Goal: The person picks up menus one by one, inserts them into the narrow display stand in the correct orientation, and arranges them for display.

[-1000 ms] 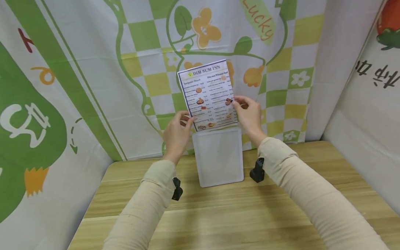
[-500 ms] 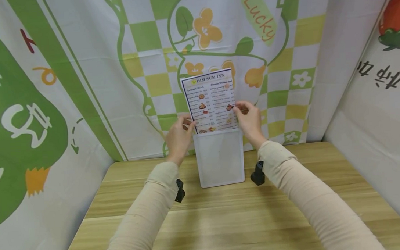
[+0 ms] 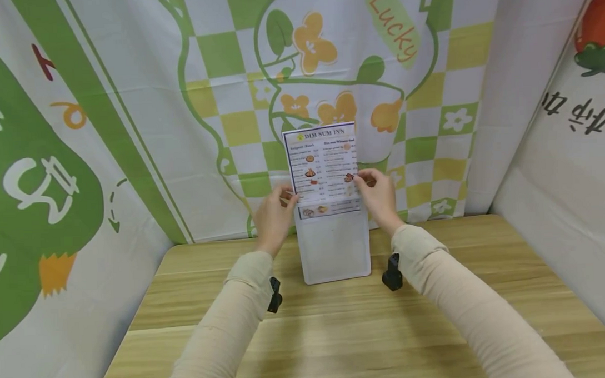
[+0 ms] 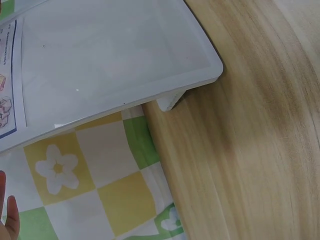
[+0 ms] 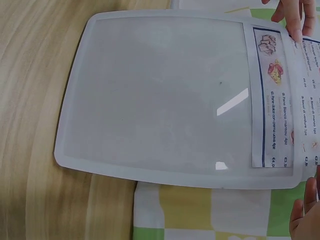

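A printed menu sheet [image 3: 324, 166] headed "DIM SUM INN" stands upright at the top of a white-framed sign holder [image 3: 334, 249]. Its lower strip shows behind the holder's clear front, also seen in the right wrist view as a menu strip [image 5: 272, 95]. My left hand [image 3: 273, 215] pinches the sheet's left edge between thumb and fingers. On the opposite edge my right hand [image 3: 380, 197] pinches the sheet at about the same height. Both hands are just above the holder's top corners. In the left wrist view only fingertips [image 4: 11, 217] of my left hand show.
The holder stands on a wooden table [image 3: 332, 332] near its back edge, with a small white foot [image 4: 170, 100] behind it. A patterned green and yellow cloth [image 3: 425, 123] hangs right behind. Black wrist cameras [image 3: 392, 272] hang below both sleeves.
The menu sheet has moved down, and its lower edge has gone from above the holder to behind its clear front. Both hands have moved down with it; the holder has stayed put.
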`<state>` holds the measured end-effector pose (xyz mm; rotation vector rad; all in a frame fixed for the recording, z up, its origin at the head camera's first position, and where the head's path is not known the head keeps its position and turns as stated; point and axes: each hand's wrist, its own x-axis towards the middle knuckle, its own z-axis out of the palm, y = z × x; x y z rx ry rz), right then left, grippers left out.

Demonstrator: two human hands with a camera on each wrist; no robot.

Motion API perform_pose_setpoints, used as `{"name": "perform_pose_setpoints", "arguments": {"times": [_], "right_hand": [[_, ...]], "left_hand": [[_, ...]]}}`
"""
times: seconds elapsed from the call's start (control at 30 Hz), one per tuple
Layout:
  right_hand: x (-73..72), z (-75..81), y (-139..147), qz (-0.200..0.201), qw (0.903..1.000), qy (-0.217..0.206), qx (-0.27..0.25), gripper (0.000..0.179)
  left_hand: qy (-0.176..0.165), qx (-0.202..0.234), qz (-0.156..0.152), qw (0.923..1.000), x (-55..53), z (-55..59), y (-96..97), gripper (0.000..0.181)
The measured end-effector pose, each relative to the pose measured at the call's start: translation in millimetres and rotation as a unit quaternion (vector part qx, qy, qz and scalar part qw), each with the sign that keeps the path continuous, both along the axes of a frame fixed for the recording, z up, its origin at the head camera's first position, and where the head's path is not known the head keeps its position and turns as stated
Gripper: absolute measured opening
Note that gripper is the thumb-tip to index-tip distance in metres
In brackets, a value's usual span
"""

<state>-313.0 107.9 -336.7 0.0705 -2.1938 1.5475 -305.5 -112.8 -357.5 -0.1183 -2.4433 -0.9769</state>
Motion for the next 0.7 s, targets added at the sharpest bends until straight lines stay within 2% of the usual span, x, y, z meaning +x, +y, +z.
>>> {"name": "perform_pose_setpoints", "arguments": {"times": [0.2, 0.47, 0.7], "right_hand": [[0.2, -10.3, 2.9, -0.006, 0.9999, -0.006, 0.006, 0.020], [1.2, -18.6, 8.8, -0.011, 0.9994, -0.024, 0.022, 0.020], [1.5, -17.5, 12.2, 0.001, 0.9986, -0.037, 0.039, 0.022]], "left_hand": [[-0.023, 0.000, -0.003, 0.9997, -1.1, -3.2, -0.1, 0.027], [-0.050, 0.003, -0.028, 0.9984, -2.9, 1.1, 4.3, 0.036], [-0.050, 0.033, -0.030, 0.9978, -3.4, 5.6, 8.5, 0.034]]}}
